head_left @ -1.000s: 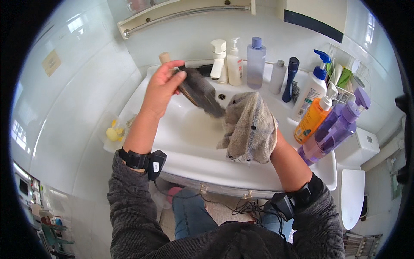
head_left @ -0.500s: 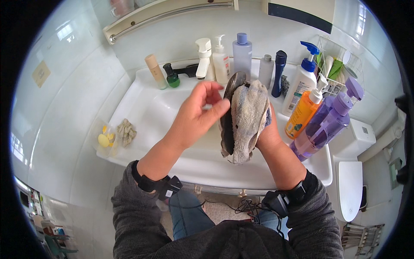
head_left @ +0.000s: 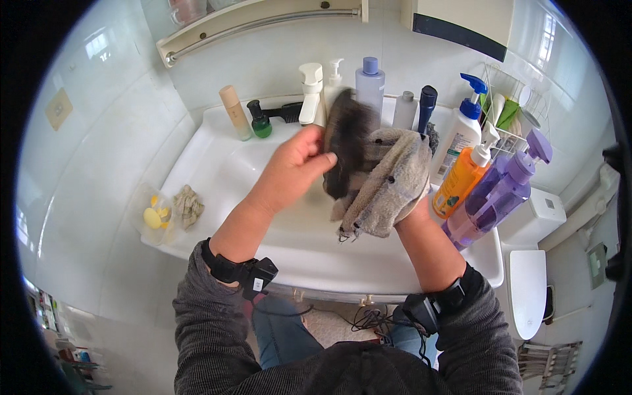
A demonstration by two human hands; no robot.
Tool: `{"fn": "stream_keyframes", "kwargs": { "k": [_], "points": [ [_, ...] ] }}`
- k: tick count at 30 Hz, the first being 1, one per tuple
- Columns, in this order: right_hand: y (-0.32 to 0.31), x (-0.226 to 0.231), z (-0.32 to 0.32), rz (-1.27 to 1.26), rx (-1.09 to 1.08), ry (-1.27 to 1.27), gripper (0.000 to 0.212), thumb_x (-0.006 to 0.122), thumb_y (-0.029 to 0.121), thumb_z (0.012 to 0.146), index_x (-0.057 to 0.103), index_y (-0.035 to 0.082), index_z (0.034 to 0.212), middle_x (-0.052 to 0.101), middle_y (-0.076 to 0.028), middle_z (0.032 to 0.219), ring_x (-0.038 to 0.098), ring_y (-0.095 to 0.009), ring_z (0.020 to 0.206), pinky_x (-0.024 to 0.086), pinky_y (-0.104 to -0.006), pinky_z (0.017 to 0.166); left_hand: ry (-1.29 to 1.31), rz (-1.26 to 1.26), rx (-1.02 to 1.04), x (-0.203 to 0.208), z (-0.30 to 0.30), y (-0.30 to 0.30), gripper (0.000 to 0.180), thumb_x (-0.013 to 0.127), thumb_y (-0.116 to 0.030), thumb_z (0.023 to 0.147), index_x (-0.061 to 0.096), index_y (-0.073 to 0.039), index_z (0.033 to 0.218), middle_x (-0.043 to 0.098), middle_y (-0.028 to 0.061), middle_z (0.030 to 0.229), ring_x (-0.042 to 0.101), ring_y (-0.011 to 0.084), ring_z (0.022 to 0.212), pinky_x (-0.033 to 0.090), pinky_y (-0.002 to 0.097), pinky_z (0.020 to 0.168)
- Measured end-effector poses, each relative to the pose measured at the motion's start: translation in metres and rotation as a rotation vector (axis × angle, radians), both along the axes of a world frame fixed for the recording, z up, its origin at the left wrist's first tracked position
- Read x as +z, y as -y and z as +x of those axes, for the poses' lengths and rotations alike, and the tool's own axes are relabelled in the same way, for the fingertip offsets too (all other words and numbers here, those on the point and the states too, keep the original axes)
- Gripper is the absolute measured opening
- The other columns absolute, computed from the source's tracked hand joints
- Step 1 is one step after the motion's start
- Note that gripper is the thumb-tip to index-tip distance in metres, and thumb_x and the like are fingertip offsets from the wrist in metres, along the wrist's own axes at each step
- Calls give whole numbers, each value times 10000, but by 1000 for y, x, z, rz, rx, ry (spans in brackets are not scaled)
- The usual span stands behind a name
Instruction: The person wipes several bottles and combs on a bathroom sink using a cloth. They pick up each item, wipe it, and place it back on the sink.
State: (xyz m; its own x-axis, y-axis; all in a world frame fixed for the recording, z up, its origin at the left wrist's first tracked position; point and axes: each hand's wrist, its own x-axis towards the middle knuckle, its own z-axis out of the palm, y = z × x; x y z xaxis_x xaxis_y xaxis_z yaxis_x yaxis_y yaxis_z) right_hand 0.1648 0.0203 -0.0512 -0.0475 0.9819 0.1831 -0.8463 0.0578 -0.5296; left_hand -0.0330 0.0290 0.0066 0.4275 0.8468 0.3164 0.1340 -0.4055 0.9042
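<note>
Over the washbasin (head_left: 289, 257), my left hand (head_left: 289, 168) pinches the left edge of a long, dark oval thing (head_left: 343, 141) between thumb and fingers. Motion smears that thing, so its kind is unclear. Close against its right side is a worn grey towelling cloth (head_left: 388, 184), folded and frayed at the lower edge. My right hand (head_left: 416, 216) holds the cloth from behind and below; most of its fingers are hidden by it.
A white tap (head_left: 311, 92) stands at the back. Left of it are a comb (head_left: 284, 113), a green bottle (head_left: 259, 120) and a beige tube (head_left: 235, 112). Pump bottles, including an orange one (head_left: 461, 181), line the right. A crumpled rag (head_left: 189, 205) lies at the left rim.
The dark thing has swung away from the cloth, showing more of its face. The cloth has tilted and spread to the right. My left hand has closed on the dark thing's edge.
</note>
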Motion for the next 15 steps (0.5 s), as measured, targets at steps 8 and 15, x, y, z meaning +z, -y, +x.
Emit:
{"fn": "stream_keyframes", "kwargs": {
  "k": [8,15],
  "points": [
    [-1,14,1,-172,160,293,347,454,304,982,509,74,1235,587,-126,1162,590,-299,1035,523,-436,873,-321,846,573,-6,2,-2,320,582,-112,886,513,-45,1192,608,106,808,577,262,689,488,356,618],
    [-19,-12,9,122,203,178,375,456,267,982,458,74,1303,588,-121,1191,579,-288,1081,526,-401,907,-472,858,231,-10,24,23,524,699,-178,792,537,-105,1285,500,106,1016,550,280,923,489,373,760]
  ]
}}
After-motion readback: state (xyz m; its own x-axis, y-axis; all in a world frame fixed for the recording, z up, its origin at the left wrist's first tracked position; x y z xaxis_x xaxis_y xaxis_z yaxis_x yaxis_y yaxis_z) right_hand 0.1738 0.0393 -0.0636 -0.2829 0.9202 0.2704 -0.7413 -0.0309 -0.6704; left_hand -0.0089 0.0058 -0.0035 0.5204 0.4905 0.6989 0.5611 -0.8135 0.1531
